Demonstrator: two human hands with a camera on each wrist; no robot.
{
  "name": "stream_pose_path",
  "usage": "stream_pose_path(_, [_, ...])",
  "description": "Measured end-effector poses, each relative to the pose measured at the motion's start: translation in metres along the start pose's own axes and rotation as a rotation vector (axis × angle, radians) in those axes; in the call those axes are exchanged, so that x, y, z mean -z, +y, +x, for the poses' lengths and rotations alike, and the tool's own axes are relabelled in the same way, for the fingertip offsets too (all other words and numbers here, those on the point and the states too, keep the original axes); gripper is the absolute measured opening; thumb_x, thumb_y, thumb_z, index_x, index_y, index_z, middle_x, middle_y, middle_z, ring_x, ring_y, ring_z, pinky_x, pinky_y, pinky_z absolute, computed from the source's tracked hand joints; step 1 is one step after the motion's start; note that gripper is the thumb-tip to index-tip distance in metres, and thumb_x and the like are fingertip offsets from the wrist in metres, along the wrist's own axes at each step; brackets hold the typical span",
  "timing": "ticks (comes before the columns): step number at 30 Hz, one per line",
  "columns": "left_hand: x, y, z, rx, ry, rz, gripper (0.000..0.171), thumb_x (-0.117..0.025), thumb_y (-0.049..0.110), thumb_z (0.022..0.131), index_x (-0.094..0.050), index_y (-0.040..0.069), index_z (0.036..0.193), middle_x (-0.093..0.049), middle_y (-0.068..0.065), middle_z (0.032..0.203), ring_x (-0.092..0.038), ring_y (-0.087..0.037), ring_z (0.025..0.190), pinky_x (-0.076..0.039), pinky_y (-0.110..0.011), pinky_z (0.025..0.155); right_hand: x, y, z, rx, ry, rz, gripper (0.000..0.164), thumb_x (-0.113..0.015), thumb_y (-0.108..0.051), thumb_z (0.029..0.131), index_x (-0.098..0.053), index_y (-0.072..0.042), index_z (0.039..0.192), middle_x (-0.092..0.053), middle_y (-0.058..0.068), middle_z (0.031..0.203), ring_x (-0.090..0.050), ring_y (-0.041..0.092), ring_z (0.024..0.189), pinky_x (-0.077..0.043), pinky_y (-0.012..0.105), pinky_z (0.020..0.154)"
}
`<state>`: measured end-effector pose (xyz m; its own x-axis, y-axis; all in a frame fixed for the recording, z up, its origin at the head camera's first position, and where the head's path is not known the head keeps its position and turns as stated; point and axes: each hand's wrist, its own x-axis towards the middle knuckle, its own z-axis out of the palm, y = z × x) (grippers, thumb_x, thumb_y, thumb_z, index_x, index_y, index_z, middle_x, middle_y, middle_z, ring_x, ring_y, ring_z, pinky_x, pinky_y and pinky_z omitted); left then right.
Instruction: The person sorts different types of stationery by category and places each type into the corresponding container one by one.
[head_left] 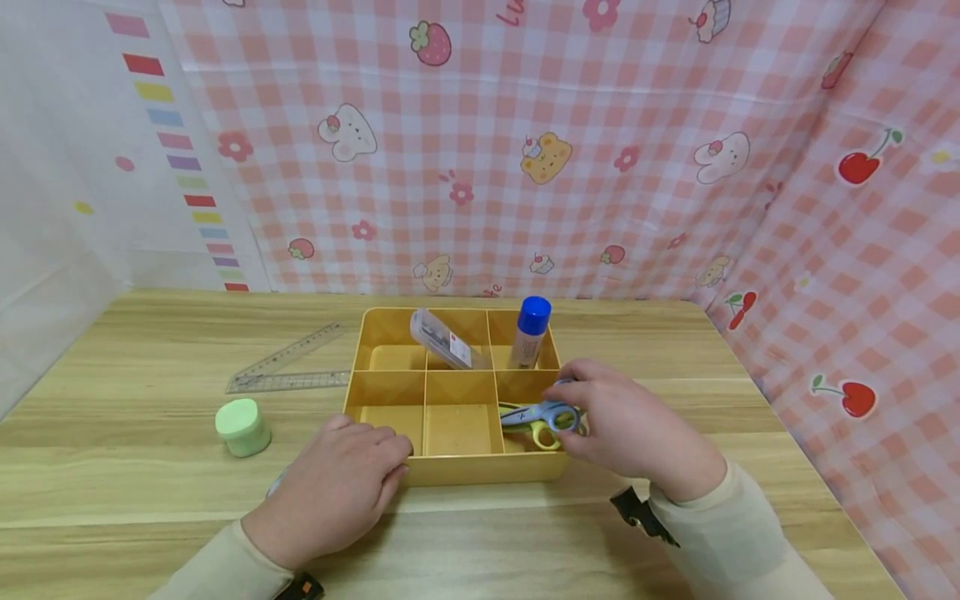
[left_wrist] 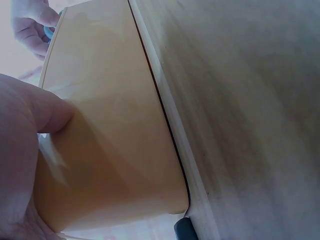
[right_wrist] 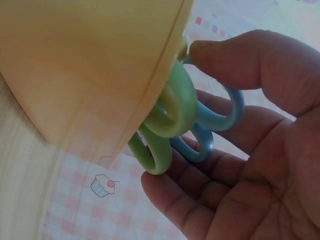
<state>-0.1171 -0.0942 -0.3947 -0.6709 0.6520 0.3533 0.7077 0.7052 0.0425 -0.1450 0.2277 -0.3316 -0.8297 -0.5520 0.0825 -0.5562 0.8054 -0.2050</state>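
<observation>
I saw the blue-handled metal scissors at the right front compartment of the yellow plastic box, their loops jutting past its right rim; the box stood about midway between the left and right edges of the wood-grained tabletop. The right hand pinched the blue loops between thumb and fingers. My worry was the yellow-green-handled scissors crowded just beneath: tangled loops could have dragged both pairs up or tipped one over the rim. The left hand gripped the box's front left corner; had it slackened, a snagged blade might have tilted the box, toppling the blue-capped glue stick in the back right compartment or sliding the leaning clear plastic case.

I counted two pairs of scissors, one box with six compartments, one glue stick, one case, and one mint-green rounded tub toward the tabletop's left edge. Nearer its back left corner, a V of clear plastic ruler was one piece or two; I couldn't tell.
</observation>
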Motion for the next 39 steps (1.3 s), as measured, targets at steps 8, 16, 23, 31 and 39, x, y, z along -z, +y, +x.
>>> stream_pose_path(8, [0.0, 0.0, 0.0, 0.005, -0.012, -0.003, 0.014, -0.057, 0.028, 0.089, -0.049, 0.025, 0.078, -0.044, 0.014, 0.068, -0.045, -0.007, 0.065, -0.032, -0.032, 0.064, -0.004, 0.0, 0.001, 0.05, -0.025, -0.017, 0.038, -0.074, -0.025, 0.076, -0.067, -0.013, 0.111, -0.054, 0.001, 0.109, -0.048, 0.011, 0.084, -0.049, 0.031, 0.073])
stream_pose_path(16, [0.0, -0.001, 0.0, 0.003, -0.011, 0.003, 0.01, -0.058, 0.028, 0.088, -0.052, 0.024, 0.08, -0.047, 0.014, 0.07, -0.046, -0.007, 0.067, -0.032, -0.032, 0.064, -0.004, -0.001, 0.001, 0.057, -0.027, -0.004, 0.037, -0.073, -0.024, 0.077, -0.067, -0.012, 0.111, -0.054, 0.005, 0.113, -0.05, 0.012, 0.085, -0.05, 0.032, 0.074])
stream_pose_path(23, [-0.002, -0.001, 0.0, 0.008, -0.018, 0.003, 0.011, -0.057, 0.029, 0.089, -0.051, 0.025, 0.08, -0.046, 0.014, 0.07, -0.045, -0.007, 0.066, -0.031, -0.032, 0.064, -0.006, -0.003, 0.001, 0.066, -0.023, 0.001, 0.036, -0.072, -0.022, 0.076, -0.067, -0.013, 0.111, -0.053, 0.005, 0.115, -0.052, 0.012, 0.085, -0.051, 0.033, 0.075])
stream_pose_path(31, [-0.002, -0.001, 0.0, 0.015, -0.029, 0.002, 0.013, -0.056, 0.03, 0.089, -0.05, 0.026, 0.079, -0.045, 0.015, 0.07, -0.044, -0.007, 0.065, -0.03, -0.032, 0.064, -0.01, -0.004, 0.002, 0.067, -0.023, 0.013, 0.036, -0.07, -0.019, 0.076, -0.067, -0.012, 0.111, -0.052, 0.003, 0.113, -0.05, 0.01, 0.08, -0.05, 0.031, 0.071])
stream_pose_path(39, [-0.001, 0.0, 0.0, 0.009, -0.021, -0.001, 0.014, -0.057, 0.029, 0.089, -0.049, 0.025, 0.078, -0.043, 0.015, 0.068, -0.043, -0.007, 0.064, -0.03, -0.031, 0.063, -0.011, -0.006, 0.001, 0.075, -0.011, 0.012, 0.035, -0.07, -0.018, 0.075, -0.067, -0.012, 0.11, -0.052, 0.004, 0.113, -0.051, 0.01, 0.083, -0.05, 0.031, 0.073])
